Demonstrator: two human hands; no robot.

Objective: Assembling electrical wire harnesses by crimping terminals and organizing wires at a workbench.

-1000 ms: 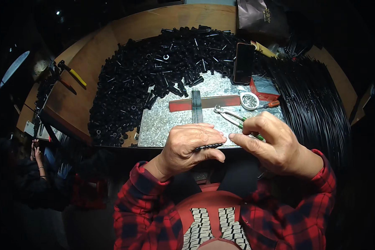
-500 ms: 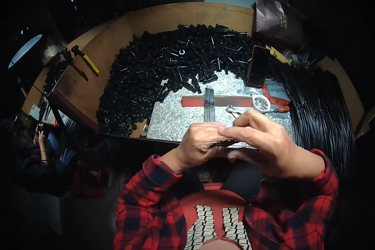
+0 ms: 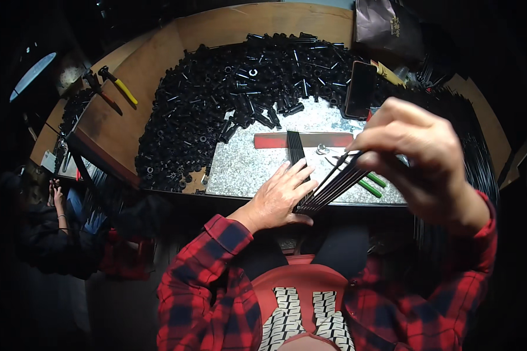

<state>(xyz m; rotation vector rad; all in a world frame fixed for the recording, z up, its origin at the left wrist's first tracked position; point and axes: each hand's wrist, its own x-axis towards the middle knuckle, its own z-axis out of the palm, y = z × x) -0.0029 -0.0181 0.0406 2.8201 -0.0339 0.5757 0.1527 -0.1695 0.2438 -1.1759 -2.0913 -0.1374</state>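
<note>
My left hand (image 3: 278,196) lies with fingers stretched over a row of thin black rods (image 3: 295,143) at the front of the grey speckled board (image 3: 237,175). The far ends of the row rest across a flat red bar (image 3: 269,140). Raised to the right, my right hand (image 3: 416,149) pinches the upper ends of a second fanned set of thin black rods (image 3: 339,190). Their lower ends slant down beside my left thumb, where the two sets meet; how they join is hidden. Green-handled pliers (image 3: 372,184) lie behind the slanting rods.
A large heap of short black tubular parts (image 3: 216,93) fills the wooden-walled bench (image 3: 263,20). A phone (image 3: 362,90) stands at the back right, near a dark bag (image 3: 389,29). Long black rods (image 3: 480,134) are piled at right. Yellow-handled pliers (image 3: 120,85) hang at left; another person's hands (image 3: 57,196) show beyond.
My hands have parted from close together. The right rose rightward with the slanting rods, covering the small white bowl; the left flattened over the row. The green plier handles came into sight.
</note>
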